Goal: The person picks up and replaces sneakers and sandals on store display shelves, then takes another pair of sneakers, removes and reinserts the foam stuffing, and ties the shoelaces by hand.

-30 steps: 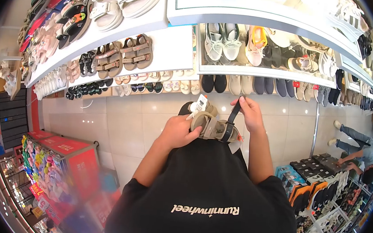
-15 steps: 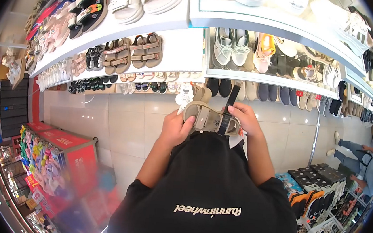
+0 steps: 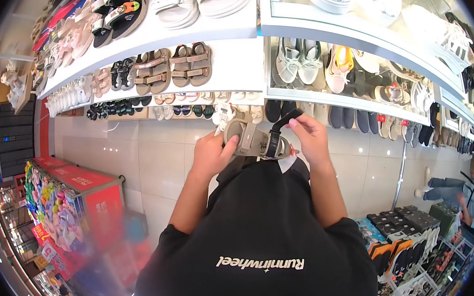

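A beige sandal point(image 3: 255, 142) is held in front of my chest, above the floor. My left hand point(image 3: 216, 151) grips its left end, with the thumb on top. At its right end a black strap point(image 3: 275, 138) stands loose and bends upward. My right hand point(image 3: 310, 138) pinches the upper end of that strap between thumb and fingers. A white paper tag point(image 3: 287, 162) and a small red tag hang at the sandal's right end.
White shelves point(image 3: 238, 72) with sandals and sneakers run across the front. At left stands a red bin point(image 3: 102, 206) of colourful items. Shoe boxes point(image 3: 399, 221) and a rack are at right, where another person point(image 3: 464, 196) is near. The tiled floor point(image 3: 161, 147) lies between.
My right hand has pulled the strap's free end up and over, so it now bends to the right. The sandal and my left hand have shifted slightly left.
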A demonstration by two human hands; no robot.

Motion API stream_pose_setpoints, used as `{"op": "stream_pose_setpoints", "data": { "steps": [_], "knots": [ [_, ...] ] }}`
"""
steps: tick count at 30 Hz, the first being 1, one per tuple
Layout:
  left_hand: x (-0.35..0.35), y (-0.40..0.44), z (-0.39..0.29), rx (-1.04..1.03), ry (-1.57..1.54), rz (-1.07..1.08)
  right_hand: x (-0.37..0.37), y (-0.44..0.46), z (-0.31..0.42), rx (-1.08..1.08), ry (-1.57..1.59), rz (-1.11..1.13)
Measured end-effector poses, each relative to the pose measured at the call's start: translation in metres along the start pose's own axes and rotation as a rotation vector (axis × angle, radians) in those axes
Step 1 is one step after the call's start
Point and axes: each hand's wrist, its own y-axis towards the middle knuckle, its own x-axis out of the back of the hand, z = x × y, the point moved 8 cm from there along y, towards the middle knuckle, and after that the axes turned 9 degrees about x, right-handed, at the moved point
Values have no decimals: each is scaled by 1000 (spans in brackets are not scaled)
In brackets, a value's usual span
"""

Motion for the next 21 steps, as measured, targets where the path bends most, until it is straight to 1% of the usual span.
{"op": "stream_pose_setpoints", "data": {
  "steps": [3,6,9,12,15,18,21],
  "knots": [
    [-5,3,-5,14,-15,30,7,-4,0,12,0,-34],
    [-16,7,-8,-3,41,37,14,-10,1,40,41,-59],
    [-22,9,-15,-3,14,48,14,-16,28,168,-270,2],
    [-24,11,-25,-12,32,56,13,-20,39,366,-339,72],
    [-27,11,-29,-5,36,53,12,-26,41,409,-420,153],
    [-34,11,-25,-12,33,26,9,-31,47,449,-517,189],
    [-37,9,-24,3,29,17,10,-33,49,479,-513,184]
  ]
}}
